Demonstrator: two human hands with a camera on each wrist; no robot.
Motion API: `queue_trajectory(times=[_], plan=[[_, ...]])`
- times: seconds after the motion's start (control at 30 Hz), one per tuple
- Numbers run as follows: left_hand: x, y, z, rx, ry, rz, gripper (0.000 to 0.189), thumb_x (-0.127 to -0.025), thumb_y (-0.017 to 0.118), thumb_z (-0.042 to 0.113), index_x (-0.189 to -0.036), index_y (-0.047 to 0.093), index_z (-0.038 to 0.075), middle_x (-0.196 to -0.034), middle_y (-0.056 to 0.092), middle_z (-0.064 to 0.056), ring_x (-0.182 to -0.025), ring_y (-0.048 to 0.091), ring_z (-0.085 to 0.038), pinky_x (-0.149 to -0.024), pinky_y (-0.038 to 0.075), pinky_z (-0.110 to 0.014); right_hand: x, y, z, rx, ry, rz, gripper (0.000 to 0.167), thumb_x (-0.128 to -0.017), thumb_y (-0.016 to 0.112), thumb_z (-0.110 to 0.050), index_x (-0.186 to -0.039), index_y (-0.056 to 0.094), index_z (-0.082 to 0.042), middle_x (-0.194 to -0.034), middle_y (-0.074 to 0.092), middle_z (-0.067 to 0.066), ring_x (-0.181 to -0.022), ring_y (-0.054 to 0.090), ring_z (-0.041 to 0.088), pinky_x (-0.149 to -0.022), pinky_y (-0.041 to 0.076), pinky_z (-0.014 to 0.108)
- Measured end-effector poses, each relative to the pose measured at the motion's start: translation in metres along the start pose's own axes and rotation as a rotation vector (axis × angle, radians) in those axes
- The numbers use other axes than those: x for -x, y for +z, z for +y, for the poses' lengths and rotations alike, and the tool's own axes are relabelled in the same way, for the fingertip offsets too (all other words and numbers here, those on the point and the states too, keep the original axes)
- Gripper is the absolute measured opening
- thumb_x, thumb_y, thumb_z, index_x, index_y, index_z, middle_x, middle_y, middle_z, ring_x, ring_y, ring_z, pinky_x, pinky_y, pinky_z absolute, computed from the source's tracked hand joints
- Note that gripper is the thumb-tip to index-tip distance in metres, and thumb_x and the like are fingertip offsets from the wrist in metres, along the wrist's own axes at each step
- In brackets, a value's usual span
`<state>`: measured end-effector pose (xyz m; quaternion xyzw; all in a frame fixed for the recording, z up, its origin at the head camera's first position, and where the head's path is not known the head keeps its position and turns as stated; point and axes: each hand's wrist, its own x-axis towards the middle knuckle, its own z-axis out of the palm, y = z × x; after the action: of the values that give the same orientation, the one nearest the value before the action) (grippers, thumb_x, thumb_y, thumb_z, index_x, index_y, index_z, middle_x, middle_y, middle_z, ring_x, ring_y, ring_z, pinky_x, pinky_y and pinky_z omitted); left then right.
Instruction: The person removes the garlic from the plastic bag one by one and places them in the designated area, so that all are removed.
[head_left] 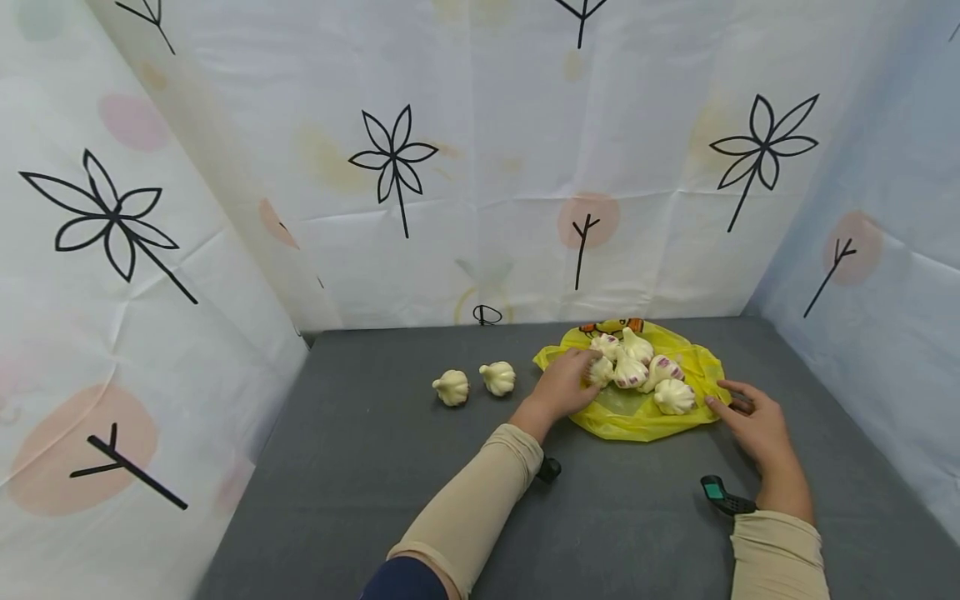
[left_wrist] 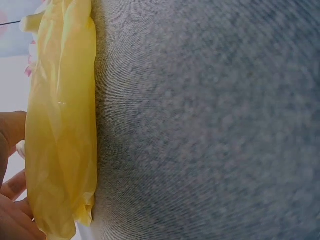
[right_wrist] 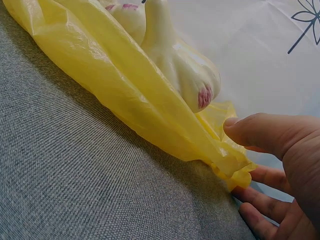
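Observation:
A yellow plastic bag (head_left: 637, 429) lies spread on the table, with several white garlic bulbs (head_left: 632, 372) marked with purple on top of it. My left hand (head_left: 564, 385) reaches over the bag's left side, thumb and fingers around a garlic bulb (head_left: 601, 372) at the edge of the group. In the left wrist view the bag (left_wrist: 62, 120) hides most of that bulb. At the bag's right edge is my right hand (head_left: 761, 425), its thumb spread from the fingers. Those fingers touch the crumpled bag edge (right_wrist: 232, 165) in the right wrist view, near a bulb (right_wrist: 190, 75).
Two more garlic bulbs, a left one (head_left: 452, 388) and a right one (head_left: 498, 378), sit on the dark grey table (head_left: 360, 483) left of the bag. Patterned white cloth (head_left: 510, 167) walls off the back and both sides.

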<state>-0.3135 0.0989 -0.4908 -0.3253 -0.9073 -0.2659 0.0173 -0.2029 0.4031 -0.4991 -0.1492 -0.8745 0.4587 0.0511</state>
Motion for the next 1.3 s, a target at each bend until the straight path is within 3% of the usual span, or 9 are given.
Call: queue_trajectory(times=[0.27,0.67,0.97,1.3], plan=[[0.002,0.004,-0.002,0.044,0.003,0.016,0.050,-0.100,0.074,0.024,-0.147,0.059,0.020,-0.124,0.061,-0.005,-0.090,0.052,-0.012,-0.078,0.046,-0.024,-0.001,0.000,0.001,0.002,0.002,-0.005,0.073,-0.108,0.061,-0.043,-0.160,0.040,0.004,-0.170,0.017,0.037,-0.148,0.034,0.063,-0.112,0.039,0.076],[0.004,0.004,0.001,0.084,-0.008,0.008,0.057,-0.100,0.076,0.026,-0.153,0.057,0.018,-0.120,0.058,-0.006,-0.084,0.051,-0.012,-0.072,0.044,-0.023,-0.002,-0.001,0.000,0.000,-0.003,0.002,0.073,-0.108,0.062,-0.043,-0.159,0.040,0.004,-0.170,0.018,0.037,-0.148,0.035,0.063,-0.113,0.039,0.075],[0.007,-0.003,0.010,0.072,0.038,0.064,0.050,-0.099,0.078,0.032,-0.145,0.062,0.021,-0.120,0.061,-0.003,-0.089,0.054,-0.009,-0.076,0.046,-0.021,-0.001,-0.001,0.001,-0.006,0.002,-0.009,0.073,-0.108,0.061,-0.043,-0.160,0.039,0.004,-0.171,0.016,0.037,-0.149,0.034,0.062,-0.113,0.039,0.075],[0.011,-0.021,0.022,0.202,0.119,0.164,0.054,-0.096,0.081,0.032,-0.145,0.063,0.019,-0.122,0.062,-0.003,-0.109,0.063,-0.013,-0.090,0.051,-0.017,0.000,-0.001,0.000,-0.008,0.012,-0.011,0.073,-0.108,0.060,-0.043,-0.160,0.038,0.004,-0.170,0.017,0.037,-0.149,0.034,0.061,-0.113,0.040,0.074]])
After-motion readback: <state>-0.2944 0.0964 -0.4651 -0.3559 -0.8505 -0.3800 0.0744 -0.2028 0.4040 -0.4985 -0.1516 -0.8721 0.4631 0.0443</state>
